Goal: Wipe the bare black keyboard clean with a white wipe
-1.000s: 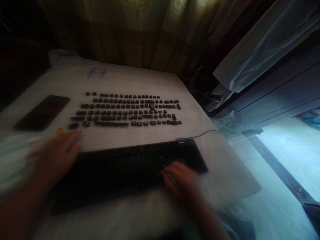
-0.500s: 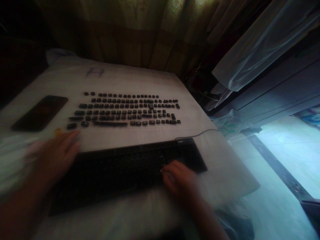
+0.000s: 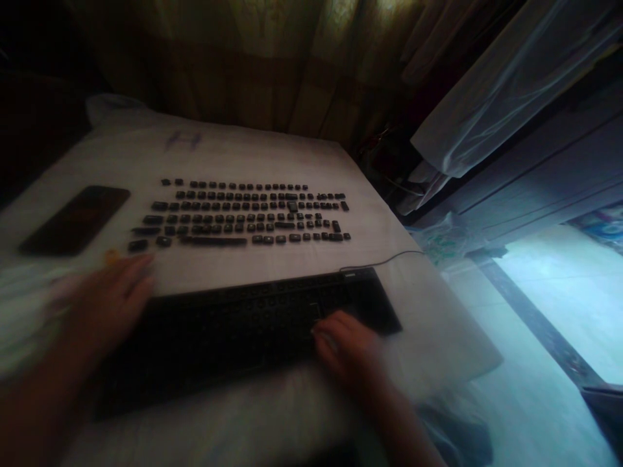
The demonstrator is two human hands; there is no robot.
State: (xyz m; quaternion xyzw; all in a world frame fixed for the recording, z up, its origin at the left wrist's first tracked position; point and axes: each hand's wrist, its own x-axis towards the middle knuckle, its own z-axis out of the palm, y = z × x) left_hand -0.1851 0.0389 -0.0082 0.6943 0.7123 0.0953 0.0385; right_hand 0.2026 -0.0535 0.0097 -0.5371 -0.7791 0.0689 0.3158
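Observation:
A black keyboard (image 3: pixel 233 331) with its keycaps taken off lies at a slant before me on a white-covered table. My left hand (image 3: pixel 114 295) is at its far left corner, fingers stretched out and holding nothing that I can see. Over the keyboard's right part, my right hand (image 3: pixel 341 337) has its fingers curled together in a pinch. A small pale spot shows at those fingertips, too blurred to name. Beyond the keyboard, loose black keycaps (image 3: pixel 233 218) lie in several rows, with the long space bar (image 3: pixel 217 240) in the nearest row.
A dark smartphone (image 3: pixel 75 220) lies at the table's left. Near my left fingers is a small yellow thing (image 3: pixel 111 256). The keyboard's cable (image 3: pixel 389 259) runs off the right edge. Curtains (image 3: pixel 233 65) hang behind the table, and a plastic bag (image 3: pixel 445 237) is beyond its right side.
The whole view has shifted very slightly. Both hands, the keyboard and the keycaps stay as they were.

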